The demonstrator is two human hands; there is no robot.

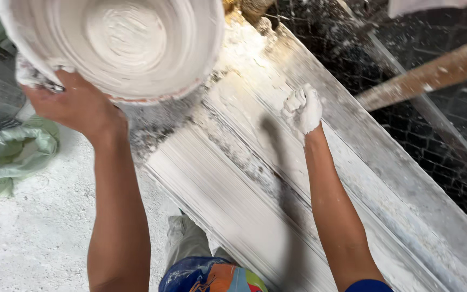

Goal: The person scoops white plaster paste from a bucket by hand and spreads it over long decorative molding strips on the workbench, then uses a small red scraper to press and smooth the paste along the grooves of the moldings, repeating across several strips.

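Note:
My left hand (74,103) grips the rim of a white bucket (120,43) coated inside with wet plaster, held up and tilted toward me at the upper left. My right hand (304,111), caked in white plaster, is closed around a small lump of plaster and presses on a long white moulded plaster strip (255,178). The strip runs diagonally from the upper middle to the lower right, with ridges along its length.
A green sack (14,154) lies on the white dusty floor (33,232) at left. Dark wire mesh (433,124) and a wooden pole (433,73) lie at the upper right. My trouser leg (190,243) shows at the bottom.

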